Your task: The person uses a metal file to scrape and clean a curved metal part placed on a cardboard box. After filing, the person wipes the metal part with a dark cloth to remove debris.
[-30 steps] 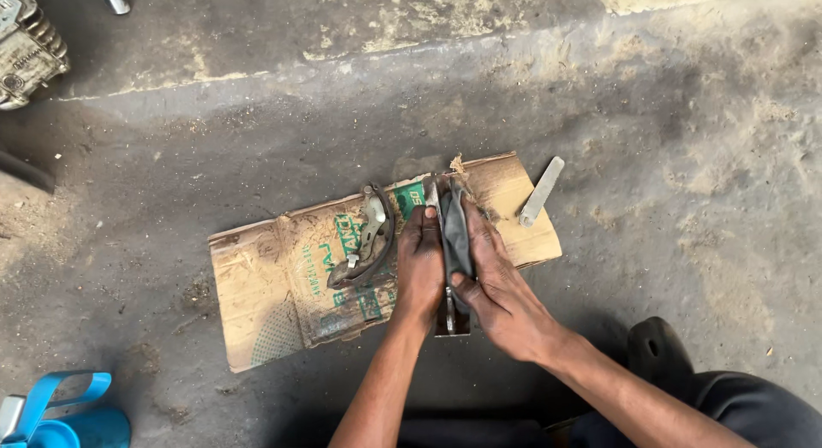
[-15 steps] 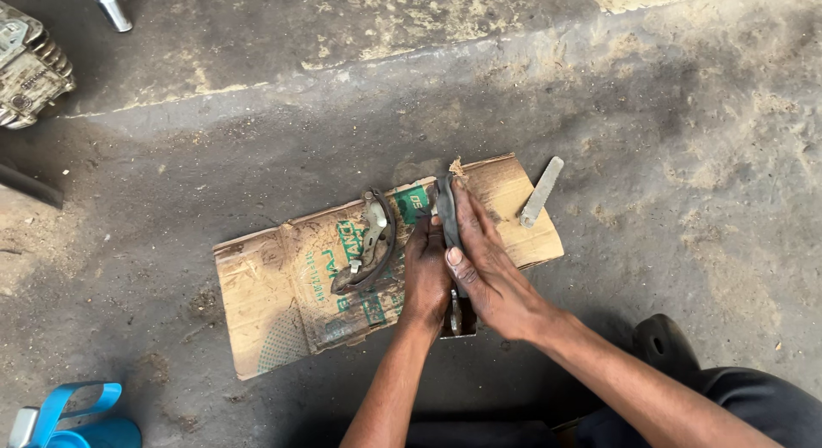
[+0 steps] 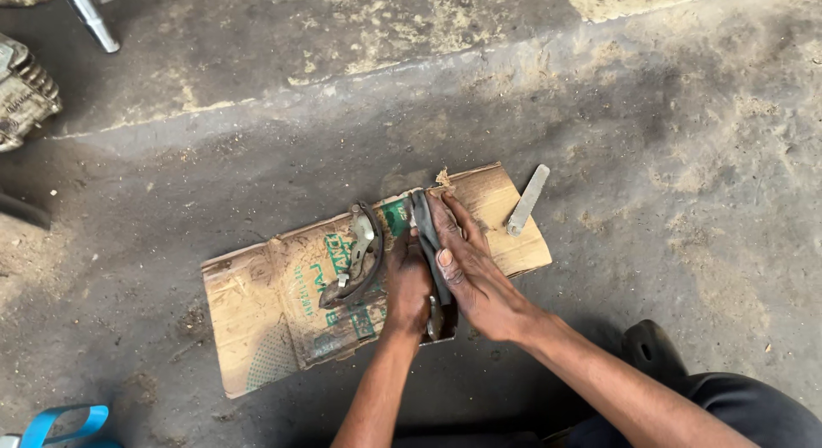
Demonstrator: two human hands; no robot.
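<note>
Since a moment ago, both of my hands have slid a little up the curved dark brake shoe (image 3: 425,242), the right fingers now reaching closer to its far tip, while the part itself has stayed on the cardboard sheet (image 3: 257,328). My left hand (image 3: 406,285) is closed against the shoe's left side near its lower end. My right hand (image 3: 467,268) lies flat along its right side, fingers stretched out and pressing, thumb on top. So I judge the work is still rubbing or pressing along this piece, with nothing lifted yet. A second brake shoe (image 3: 355,258) lies just to the left on the cardboard, untouched. A flat metal strip (image 3: 527,200) rests at the cardboard's right edge on the concrete floor (image 3: 668,140).
</note>
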